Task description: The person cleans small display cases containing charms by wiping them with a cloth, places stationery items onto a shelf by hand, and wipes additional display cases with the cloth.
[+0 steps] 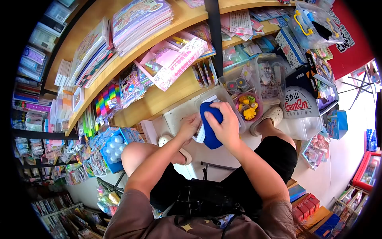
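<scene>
My right hand point(225, 122) is closed on a blue cloth point(212, 137), thumb and fingers pressing it down. Beneath the cloth is a white flat-sided thing point(200, 134), mostly covered, so its kind cannot be made out. My left hand point(190, 126) grips the left side of this white thing, its fingertips partly hidden. Both hands are in front of my knees, over a translucent plastic bin point(242, 124) whose inside is largely blocked from sight.
Ahead stands a curved wooden shelf point(159, 104) with a pink box point(175, 63) and stacked books point(139, 20). At right are a pink round tub point(254, 95) of yellow toys, a clear container point(270, 75) and a Ganten carton point(298, 104). A blue box point(113, 149) stands left.
</scene>
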Tool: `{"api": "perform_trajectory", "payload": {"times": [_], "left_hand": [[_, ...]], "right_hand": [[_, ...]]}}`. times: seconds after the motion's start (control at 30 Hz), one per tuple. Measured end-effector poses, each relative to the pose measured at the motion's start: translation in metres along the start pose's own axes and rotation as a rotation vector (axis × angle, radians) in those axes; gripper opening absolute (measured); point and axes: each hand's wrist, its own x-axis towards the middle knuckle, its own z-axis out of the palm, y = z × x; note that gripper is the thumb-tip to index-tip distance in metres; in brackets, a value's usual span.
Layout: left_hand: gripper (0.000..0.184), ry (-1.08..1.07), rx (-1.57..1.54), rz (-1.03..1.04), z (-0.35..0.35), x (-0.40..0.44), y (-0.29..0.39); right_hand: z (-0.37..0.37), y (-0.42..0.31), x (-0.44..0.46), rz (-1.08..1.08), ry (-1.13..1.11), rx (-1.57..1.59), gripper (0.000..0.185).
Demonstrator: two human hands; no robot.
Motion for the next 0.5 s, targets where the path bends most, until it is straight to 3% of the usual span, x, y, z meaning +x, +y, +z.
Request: {"api": "perform_trajectory", "payload": {"times": [0.07, 0.1, 0.13, 0.5], "left_hand": [[0.034, -0.021, 0.013, -0.029, 0.007, -0.006, -0.004], [0.033, -0.032, 0.241, 0.047, 0.011, -0.014, 0.004], [0.033, -0.069, 0.225, 0.047, 0.010, -0.015, 0.004], [0.036, -0.092, 0.145, 0.125, 0.001, -0.015, 0.011]], "right_hand": [[-0.005, 0.013, 0.010, 0.098, 0.042, -0.029, 0.022], [-0.007, 0.022, 0.013, 0.193, 0.040, -0.049, 0.021], [-0.004, 0.028, 0.011, 0.204, 0.069, -0.130, 0.020], [-0.021, 0.043, 0.012, 0.482, -0.037, 0.342, 0.021]]}}
